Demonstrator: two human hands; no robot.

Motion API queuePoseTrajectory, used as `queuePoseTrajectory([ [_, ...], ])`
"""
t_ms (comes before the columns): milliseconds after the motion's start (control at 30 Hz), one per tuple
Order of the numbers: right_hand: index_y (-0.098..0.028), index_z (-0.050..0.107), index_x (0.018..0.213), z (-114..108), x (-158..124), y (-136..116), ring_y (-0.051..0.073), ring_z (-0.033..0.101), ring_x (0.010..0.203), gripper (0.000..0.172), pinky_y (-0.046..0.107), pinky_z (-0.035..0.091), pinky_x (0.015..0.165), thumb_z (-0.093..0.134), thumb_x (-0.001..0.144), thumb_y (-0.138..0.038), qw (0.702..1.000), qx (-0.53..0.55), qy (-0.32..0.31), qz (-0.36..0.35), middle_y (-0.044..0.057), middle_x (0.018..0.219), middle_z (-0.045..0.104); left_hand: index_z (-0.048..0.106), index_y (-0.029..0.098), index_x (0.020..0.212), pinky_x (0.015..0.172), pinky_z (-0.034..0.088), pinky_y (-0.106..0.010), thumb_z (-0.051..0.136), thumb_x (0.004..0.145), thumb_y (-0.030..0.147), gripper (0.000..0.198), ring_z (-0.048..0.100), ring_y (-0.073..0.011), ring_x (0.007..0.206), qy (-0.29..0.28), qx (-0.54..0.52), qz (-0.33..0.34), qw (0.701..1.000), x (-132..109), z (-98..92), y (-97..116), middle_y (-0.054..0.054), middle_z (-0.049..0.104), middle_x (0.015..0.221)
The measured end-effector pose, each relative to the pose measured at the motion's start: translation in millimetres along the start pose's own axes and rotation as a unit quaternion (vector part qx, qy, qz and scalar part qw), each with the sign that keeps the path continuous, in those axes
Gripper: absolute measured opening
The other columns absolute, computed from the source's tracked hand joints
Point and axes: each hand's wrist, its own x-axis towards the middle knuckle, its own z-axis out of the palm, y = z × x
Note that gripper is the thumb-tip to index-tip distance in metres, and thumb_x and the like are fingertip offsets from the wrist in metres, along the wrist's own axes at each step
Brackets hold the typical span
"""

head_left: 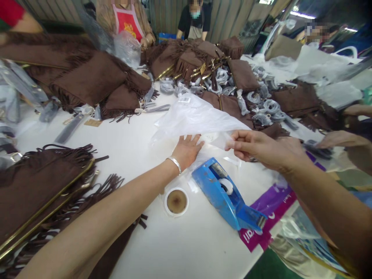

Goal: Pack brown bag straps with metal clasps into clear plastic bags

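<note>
A white translucent plastic bag (192, 114) with a small barcode label lies on the table ahead of me. My left hand (187, 150), with a silver bangle at the wrist, rests flat at the bag's near edge, its fingers spread and their tips partly under the plastic. At the bag's right corner, my right hand (255, 147) pinches the edge between thumb and fingers and lifts it slightly. Just below the hands sits a blue tape dispenser (229, 193) with a roll in it. A loose roll of tape (176, 201) lies flat to its left.
Brown fringed bags (90, 77) are piled at left and back, with another fringed bag (35, 193) near left. Plastic-wrapped straps (270, 106) lie among them. A purple printed bag (267, 217) hangs at the table's right edge. Co-workers stand opposite; another person's hand (343, 141) is at right.
</note>
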Motion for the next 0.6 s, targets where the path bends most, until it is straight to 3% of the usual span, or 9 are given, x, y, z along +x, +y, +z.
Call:
queuePoseTrajectory([
  [167,-0.018,0.057,0.078,1.2,4.6,20.5,0.010,0.052,0.044,0.024,0.019,0.038,0.043,0.056,0.084,-0.042,0.980,-0.178,0.087,-0.002,-0.002,0.053,0.059,0.041,0.028,0.136,0.088,0.039,-0.048,0.038,0.090,0.021,0.046,0.048,-0.0314,0.110,-0.012,-0.020,-0.013,1.000,0.6,1.9,-0.5,-0.011,0.046,0.135],
  [300,-0.018,0.059,0.076,11.8,14.3,10.8,0.010,0.058,0.046,0.020,0.020,0.039,0.046,0.050,0.088,-0.032,0.947,-0.286,0.148,-0.011,-0.001,0.056,0.064,0.054,0.025,0.125,0.084,0.041,-0.046,0.037,0.090,0.018,0.039,0.053,-0.0298,0.102,0.010,-0.026,-0.029,0.999,-1.7,-7.9,0.8,-0.011,0.050,0.130],
  [367,-0.017,0.061,0.078,18.2,23.4,5.2,0.012,0.062,0.051,0.021,0.020,0.041,0.051,0.049,0.088,-0.030,0.937,-0.310,0.160,-0.027,0.000,0.061,0.067,0.058,0.022,0.119,0.088,0.039,-0.047,0.036,0.094,0.026,0.034,0.051,-0.0302,0.106,0.040,-0.030,-0.030,0.998,-5.5,-14.2,3.3,-0.011,0.048,0.134],
  [467,-0.016,0.064,0.077,24.2,45.6,7.3,0.018,0.067,0.070,0.027,0.026,0.046,0.068,0.046,0.090,-0.031,0.913,-0.367,0.174,-0.046,0.004,0.066,0.070,0.062,0.019,0.111,0.100,0.031,-0.052,0.046,0.091,0.044,0.037,0.038,-0.0348,0.123,0.060,-0.020,-0.009,0.998,-11.9,-18.5,6.1,-0.012,0.045,0.137],
  [533,-0.014,0.067,0.084,24.0,62.8,14.8,0.025,0.066,0.090,0.030,0.031,0.046,0.082,0.042,0.091,-0.029,0.896,-0.398,0.189,-0.053,0.009,0.077,0.072,0.064,0.017,0.108,0.102,0.029,-0.053,0.054,0.087,0.042,0.034,0.035,-0.0356,0.126,0.047,-0.014,-0.009,0.999,-14.4,-17.5,5.6,-0.012,0.046,0.137],
  [600,-0.012,0.065,0.097,20.9,77.2,23.6,0.028,0.060,0.104,0.032,0.036,0.043,0.091,0.037,0.092,-0.024,0.897,-0.397,0.186,-0.064,0.013,0.094,0.071,0.065,0.016,0.103,0.100,0.033,-0.050,0.054,0.088,0.031,0.025,0.040,-0.0331,0.122,0.034,-0.031,-0.029,0.999,-14.6,-15.1,2.9,-0.009,0.048,0.136],
])
